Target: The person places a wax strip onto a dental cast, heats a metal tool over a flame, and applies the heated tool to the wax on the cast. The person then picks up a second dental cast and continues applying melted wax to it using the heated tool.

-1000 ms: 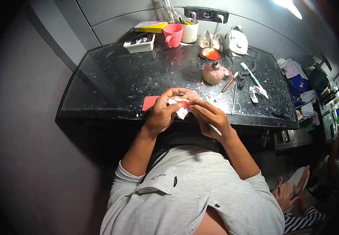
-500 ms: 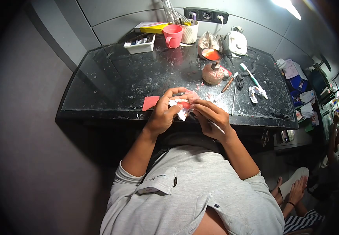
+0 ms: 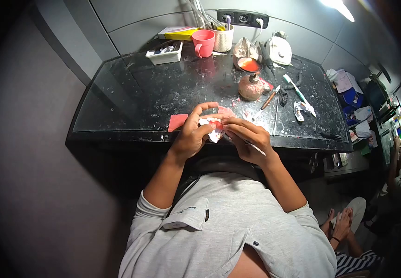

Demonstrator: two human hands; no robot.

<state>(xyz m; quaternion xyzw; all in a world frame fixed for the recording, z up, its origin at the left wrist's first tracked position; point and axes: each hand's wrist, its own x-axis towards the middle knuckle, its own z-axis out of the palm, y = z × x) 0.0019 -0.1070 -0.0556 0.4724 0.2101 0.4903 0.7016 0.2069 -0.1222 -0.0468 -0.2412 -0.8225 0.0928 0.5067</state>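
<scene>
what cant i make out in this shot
In the head view:
Underside of the red-and-white piece: turned away, behind the left hand and right hand.
Rest of the white stick: covered by the right hand.
Lamp: cut off by the top edge.
Print on the yellow box: too small.

White piece [image 3: 216, 135] (partly red) between hands [image 3: 192, 137]

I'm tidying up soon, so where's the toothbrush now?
In the head view, the toothbrush lies on the table, beyond and right of the right hand, its near end beside a curved white piece.
</scene>
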